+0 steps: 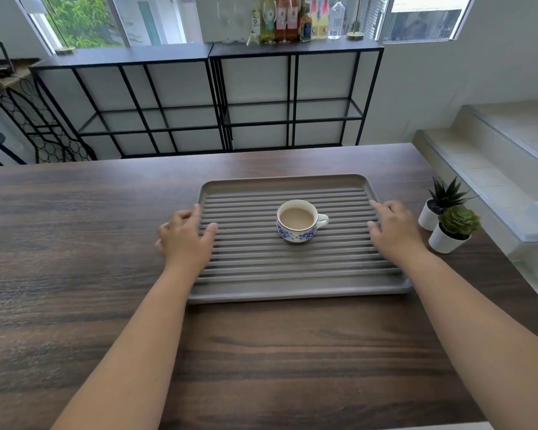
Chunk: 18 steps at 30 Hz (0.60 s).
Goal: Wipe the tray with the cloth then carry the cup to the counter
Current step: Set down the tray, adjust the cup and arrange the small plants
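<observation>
Covering tray [292,290] side rims: left hand [185,240], right hand [395,231].

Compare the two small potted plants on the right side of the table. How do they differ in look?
The farther plant has dark, thin, spiky leaves that point upward; the nearer plant has lighter green, rounded leaves in a rosette. The farther plant looks taller and narrower; the nearer plant is low and wide. The nearer plant partly covers the farther plant's pot. Both stand in plain white pots on the wooden table, right of the tray.
</observation>
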Motion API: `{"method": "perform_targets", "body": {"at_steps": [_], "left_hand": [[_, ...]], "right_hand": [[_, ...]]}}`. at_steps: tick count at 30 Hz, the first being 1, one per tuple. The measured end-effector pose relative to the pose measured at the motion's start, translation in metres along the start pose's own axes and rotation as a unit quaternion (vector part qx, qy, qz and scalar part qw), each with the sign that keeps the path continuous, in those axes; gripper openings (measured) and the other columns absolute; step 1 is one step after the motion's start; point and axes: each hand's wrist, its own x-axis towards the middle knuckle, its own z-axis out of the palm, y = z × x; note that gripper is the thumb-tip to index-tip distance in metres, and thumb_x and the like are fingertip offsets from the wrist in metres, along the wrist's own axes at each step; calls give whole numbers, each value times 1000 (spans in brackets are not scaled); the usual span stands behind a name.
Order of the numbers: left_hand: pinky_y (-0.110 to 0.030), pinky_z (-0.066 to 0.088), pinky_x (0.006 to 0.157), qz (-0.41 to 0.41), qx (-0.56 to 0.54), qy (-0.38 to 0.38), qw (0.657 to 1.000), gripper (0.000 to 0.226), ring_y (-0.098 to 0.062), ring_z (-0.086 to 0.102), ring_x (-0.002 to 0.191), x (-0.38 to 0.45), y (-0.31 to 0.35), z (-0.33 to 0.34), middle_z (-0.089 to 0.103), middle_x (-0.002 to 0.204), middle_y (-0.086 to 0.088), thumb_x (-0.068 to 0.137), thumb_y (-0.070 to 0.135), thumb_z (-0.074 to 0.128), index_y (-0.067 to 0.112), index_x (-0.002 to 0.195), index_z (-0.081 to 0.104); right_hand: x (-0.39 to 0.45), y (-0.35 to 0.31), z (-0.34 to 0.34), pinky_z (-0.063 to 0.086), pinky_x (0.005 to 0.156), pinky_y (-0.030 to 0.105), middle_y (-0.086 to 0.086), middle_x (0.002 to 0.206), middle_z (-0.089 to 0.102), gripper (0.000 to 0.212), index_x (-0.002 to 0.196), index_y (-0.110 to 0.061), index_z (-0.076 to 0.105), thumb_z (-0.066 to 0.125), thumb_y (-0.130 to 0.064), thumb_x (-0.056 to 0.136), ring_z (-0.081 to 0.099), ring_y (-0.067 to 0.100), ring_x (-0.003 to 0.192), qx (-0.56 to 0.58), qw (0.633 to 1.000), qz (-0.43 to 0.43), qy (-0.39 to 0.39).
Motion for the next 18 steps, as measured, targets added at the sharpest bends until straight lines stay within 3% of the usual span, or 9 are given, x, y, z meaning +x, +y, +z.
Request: {"method": "perform_targets", "body": {"at_steps": [3,5,7,11,15,18], "left_hand": [[-39,26,112,112,-137,-116,977,70,-22,31,134,2,30,11,41,143,-2,87,48,62,25,148,34],[-35,24,114,137,-193,-202,950,83,-18,31,137,1,49,24,38,147,-1,80,49,70,23,149,31],[-26,22,111,149,-200,-236,939,89,-16,31,139,-2,61,38,37,149,0,76,48,74,21,149,31],[-21,23,106,146,-229,-222,936,85,-14,37,134,-2,75,56,46,143,1,73,42,80,20,145,40],[-35,33,110,157,-245,-194,937,73,-14,44,129,4,75,60,54,136,4,74,43,78,27,139,48],[-27,32,107,169,-241,-189,937,68,-13,45,128,7,75,57,55,136,3,78,37,77,25,138,49]], "right_hand": [[1,-32,2,45,83,24,-1,113,59,45,133,-19,53,60,-11,90,58,14,86,200,977,-12,-79],[4,-43,9,49,88,25,-2,113,64,41,128,-21,57,61,-7,90,62,13,92,284,952,14,-110],[7,-48,19,49,93,27,3,112,66,36,121,-21,62,62,-6,89,63,13,97,319,940,25,-120],[7,-53,33,52,95,35,5,106,70,28,110,-22,67,59,-4,90,67,16,99,383,916,45,-109],[9,-57,36,55,89,31,4,101,72,28,112,-18,68,55,-3,92,68,16,91,378,920,52,-87],[11,-59,36,55,86,27,2,99,71,28,115,-17,67,54,-5,93,67,13,87,365,925,58,-89]]}}
